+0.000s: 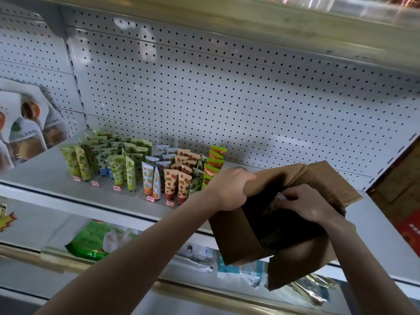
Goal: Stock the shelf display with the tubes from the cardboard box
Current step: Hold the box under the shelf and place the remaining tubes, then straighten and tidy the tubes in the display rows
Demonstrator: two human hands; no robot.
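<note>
The left hand (228,189) grips the cardboard box (238,237) by its flap; inside it, the right hand (311,204) has its fingers pinching a tube (281,197).

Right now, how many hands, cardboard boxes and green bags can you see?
hands: 2, the left hand and the right hand
cardboard box: 1
green bag: 1
total: 4
</note>
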